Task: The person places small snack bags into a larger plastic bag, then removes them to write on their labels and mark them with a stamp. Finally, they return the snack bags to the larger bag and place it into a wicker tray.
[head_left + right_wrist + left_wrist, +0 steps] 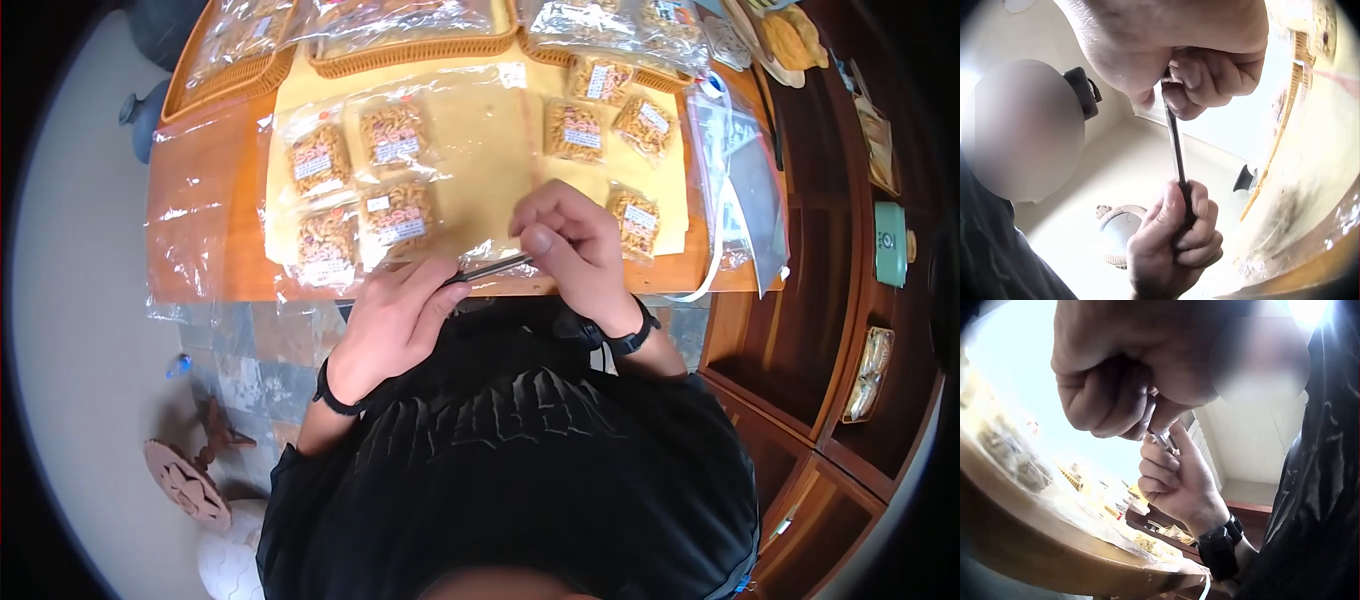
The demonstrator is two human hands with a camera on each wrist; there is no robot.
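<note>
Both hands hold a slim, dark, metallic stick-like tool (1175,140) between them, over the table's front edge. My left hand (400,312) grips its thicker dark end, fingers curled around it. At the other end, my right hand (578,250) pinches it between thumb and curled fingers. I cannot tell what kind of tool it is. Beyond the left hand, several clear packets of brown crunchy snack (397,215) lie in two rows under or in a big clear plastic sheet. More snack packets (575,130) lie loose beyond the right hand, one (634,222) close beside it.
Wicker trays (420,58) holding plastic-wrapped goods line the table's far side. Yellow paper (480,140) covers the tabletop (235,140). A clear bag and a white strap (722,225) hang over the right edge. Wooden shelves (790,300) stand at the right, a carved wooden piece (187,483) at lower left.
</note>
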